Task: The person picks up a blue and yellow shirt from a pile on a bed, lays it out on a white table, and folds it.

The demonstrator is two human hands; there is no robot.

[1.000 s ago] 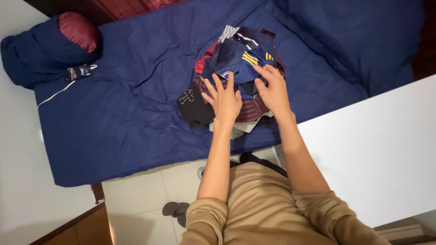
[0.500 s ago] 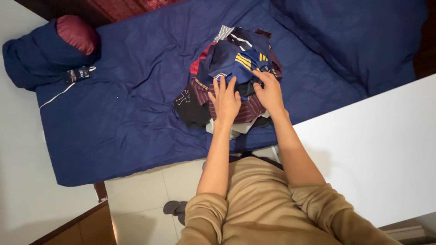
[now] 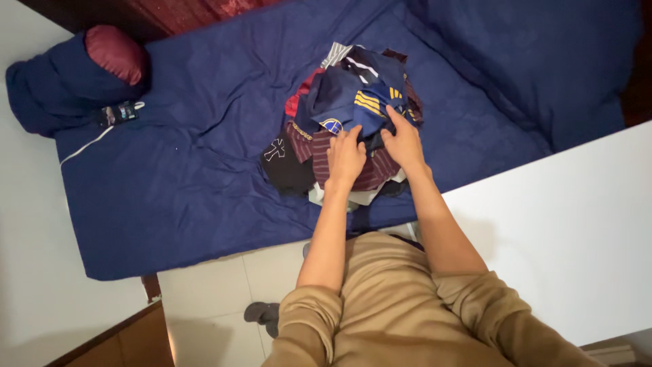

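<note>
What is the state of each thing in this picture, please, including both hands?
Pile of clothes: crumpled, unfolded, heaped on the bed.
Navy garment with yellow stripes: on top of the pile, bunched.
Left hand: flat on the pile, fingers spread.
Right hand: pressed on the pile, fingers on the navy garment.
Blue bed cover: spread out, wrinkled.
Dark red pillow: lying at the bed's corner.

Your fingertips (image 3: 339,136) sank into the clothes pile (image 3: 346,129), so you could not tell whether the hands gripped any fabric. The pile's lower garments lay buried under the top ones. The small dark object (image 3: 119,112) beside the pillow (image 3: 112,51) was too small to identify. The frame cut off the bed (image 3: 170,190) at top and right.
</note>
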